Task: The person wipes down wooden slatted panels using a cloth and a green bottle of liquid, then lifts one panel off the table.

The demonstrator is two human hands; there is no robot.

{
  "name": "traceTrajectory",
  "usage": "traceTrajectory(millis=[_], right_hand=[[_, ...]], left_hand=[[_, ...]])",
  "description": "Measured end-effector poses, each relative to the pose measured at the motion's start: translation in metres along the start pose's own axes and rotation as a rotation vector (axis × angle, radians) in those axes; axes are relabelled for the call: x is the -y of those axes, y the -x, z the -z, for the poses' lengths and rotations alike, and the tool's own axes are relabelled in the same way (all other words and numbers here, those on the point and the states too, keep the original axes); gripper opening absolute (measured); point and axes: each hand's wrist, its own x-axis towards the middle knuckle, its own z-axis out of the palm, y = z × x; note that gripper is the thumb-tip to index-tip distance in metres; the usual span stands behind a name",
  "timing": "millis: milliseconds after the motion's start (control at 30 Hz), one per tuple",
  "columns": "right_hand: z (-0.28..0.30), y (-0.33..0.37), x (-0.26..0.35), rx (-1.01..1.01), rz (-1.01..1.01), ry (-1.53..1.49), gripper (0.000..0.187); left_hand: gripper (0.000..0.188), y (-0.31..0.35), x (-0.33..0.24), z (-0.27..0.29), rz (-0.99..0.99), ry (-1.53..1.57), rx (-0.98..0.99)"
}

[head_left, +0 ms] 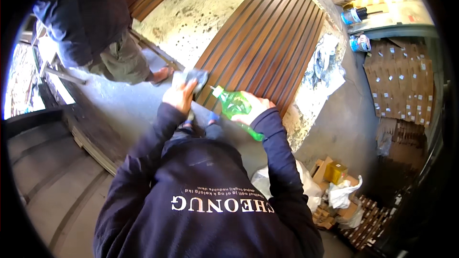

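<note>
My right hand (257, 108) is wrapped round a green, see-through plastic bottle (233, 104). The bottle lies tilted, its pale cap end pointing up and to the left. My left hand (180, 95) is closed on a dark grey cloth (198, 78), slightly blurred, by the near left corner of a brown slatted wood panel (263, 38). Dark gaps run lengthwise between the panel's slats. The bottle is just off the panel's near end, between my two hands; whether it touches the wood I cannot tell.
Another person (91, 24) stands at the upper left, one foot close to my left hand. Beneath the panel is a stained pale worktop (177, 24), with crumpled plastic (325, 57) on its right. Cartons (401, 81) are stacked far right; a yellow tin (335, 173) sits among scraps.
</note>
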Motion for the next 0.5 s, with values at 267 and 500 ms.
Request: traceTrajectory(millis=[267, 500], right_hand=[[0.004, 0.005, 0.000, 0.009, -0.035, -0.085, 0.077], [0.015, -0.003, -0.047, -0.512, 0.023, -0.382, 0.085]], left_hand=[[0.034, -0.042, 0.007, -0.007, -0.031, -0.064, 0.030], [0.040, 0.030, -0.004, -0.003, 0.008, -0.162, 0.028]])
